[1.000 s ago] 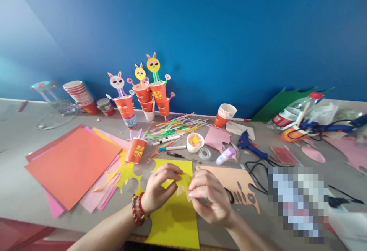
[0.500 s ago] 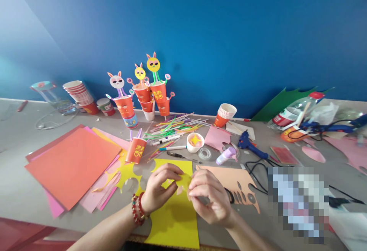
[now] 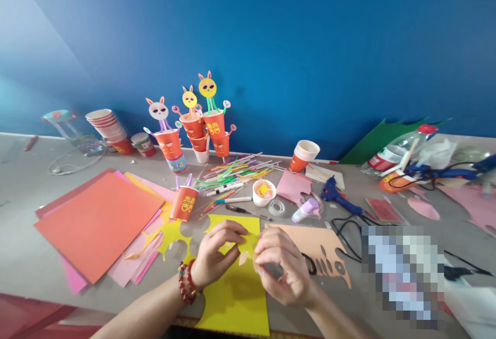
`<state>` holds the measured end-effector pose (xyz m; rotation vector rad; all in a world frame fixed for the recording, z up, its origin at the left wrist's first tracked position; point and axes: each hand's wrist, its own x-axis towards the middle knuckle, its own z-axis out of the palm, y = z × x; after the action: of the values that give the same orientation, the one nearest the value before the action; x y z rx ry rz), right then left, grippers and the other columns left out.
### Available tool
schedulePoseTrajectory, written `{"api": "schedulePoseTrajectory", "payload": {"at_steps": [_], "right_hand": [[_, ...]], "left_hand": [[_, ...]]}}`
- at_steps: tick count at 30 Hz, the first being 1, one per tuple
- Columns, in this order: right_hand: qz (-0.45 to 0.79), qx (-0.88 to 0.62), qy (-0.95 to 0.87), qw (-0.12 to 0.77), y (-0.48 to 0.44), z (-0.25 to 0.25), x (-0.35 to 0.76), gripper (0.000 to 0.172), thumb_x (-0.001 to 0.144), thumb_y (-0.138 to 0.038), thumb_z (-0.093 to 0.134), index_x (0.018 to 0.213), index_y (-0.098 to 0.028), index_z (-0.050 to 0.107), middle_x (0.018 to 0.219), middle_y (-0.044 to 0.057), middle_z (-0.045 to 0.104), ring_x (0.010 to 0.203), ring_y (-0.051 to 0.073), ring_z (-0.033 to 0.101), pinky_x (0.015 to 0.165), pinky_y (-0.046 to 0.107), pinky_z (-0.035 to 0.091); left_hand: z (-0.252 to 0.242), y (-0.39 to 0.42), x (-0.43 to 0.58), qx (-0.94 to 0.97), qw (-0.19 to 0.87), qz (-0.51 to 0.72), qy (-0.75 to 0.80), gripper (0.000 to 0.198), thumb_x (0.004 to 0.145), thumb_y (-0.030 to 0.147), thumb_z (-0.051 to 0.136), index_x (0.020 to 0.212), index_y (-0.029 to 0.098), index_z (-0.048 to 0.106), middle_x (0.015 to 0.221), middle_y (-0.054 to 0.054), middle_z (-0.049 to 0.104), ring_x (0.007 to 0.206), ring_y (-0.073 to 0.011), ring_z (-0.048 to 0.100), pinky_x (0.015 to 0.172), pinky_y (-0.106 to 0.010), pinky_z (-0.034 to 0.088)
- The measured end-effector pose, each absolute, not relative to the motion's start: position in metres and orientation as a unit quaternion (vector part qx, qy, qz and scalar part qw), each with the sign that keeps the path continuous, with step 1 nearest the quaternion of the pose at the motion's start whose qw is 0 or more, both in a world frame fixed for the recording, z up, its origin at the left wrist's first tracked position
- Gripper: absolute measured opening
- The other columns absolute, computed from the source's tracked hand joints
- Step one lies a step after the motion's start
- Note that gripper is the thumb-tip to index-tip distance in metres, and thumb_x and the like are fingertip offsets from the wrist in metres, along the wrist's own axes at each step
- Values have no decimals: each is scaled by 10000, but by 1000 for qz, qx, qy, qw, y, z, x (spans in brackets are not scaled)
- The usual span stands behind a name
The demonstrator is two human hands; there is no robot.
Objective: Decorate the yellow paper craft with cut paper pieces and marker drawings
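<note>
Between my two hands is a small yellow paper piece, pinched at its left edge by my left hand and at its right edge by my right hand. Both hands are over a yellow sheet with curved cuts along its side. A small pale pink piece shows just under the held paper. Dark scissor handles are partly hidden behind my right hand, on a peach sheet with cut-out holes.
Orange sheets lie left. An orange cup, a paper bowl, tape and a glue stick stand or lie beyond my hands. A blue glue gun with black cord is at right. Decorated cups line the wall.
</note>
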<state>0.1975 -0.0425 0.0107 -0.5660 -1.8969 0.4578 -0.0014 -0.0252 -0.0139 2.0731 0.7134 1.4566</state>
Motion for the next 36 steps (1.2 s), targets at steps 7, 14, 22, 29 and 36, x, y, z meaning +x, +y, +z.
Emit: {"api": "schedulePoseTrajectory", "payload": {"at_steps": [7,14,22,29,36], "right_hand": [[193,-241,-800,514,-41,7,200,272,768,-37,581,966,-220,610,880,61,664,830,230,640,793,438,536],[190,-233,-796,525,-40,9,199,253,778,-22,582,941,-211,625,874,59,657,810,214,634,752,407,540],[189,-230,-798,523,-40,10,198,239,778,-16,581,913,-205,636,876,57,646,818,210,630,758,403,530],[198,-224,-800,519,-39,8,200,262,770,-5,583,940,-199,625,909,63,639,845,210,622,778,411,527],[209,-229,-798,517,-41,7,200,301,757,10,602,969,-203,617,927,65,644,860,219,619,798,430,519]], "left_hand": [[-15,-25,-1,762,253,536,261,168,894,78,544,988,199,613,983,-98,705,921,-205,683,801,-335,564],[-14,-24,-1,762,258,536,254,189,882,57,547,992,195,613,994,-99,700,929,-203,678,807,-331,559],[-15,-25,-2,765,259,533,253,239,860,12,543,1003,193,606,1009,-93,692,949,-196,673,827,-325,554],[-15,-26,-2,764,259,533,255,261,846,-8,541,999,194,606,1008,-88,689,947,-190,668,827,-316,547],[-16,-26,-3,763,265,532,253,259,846,1,555,1006,198,606,1015,-88,690,950,-195,668,835,-323,544]]}}
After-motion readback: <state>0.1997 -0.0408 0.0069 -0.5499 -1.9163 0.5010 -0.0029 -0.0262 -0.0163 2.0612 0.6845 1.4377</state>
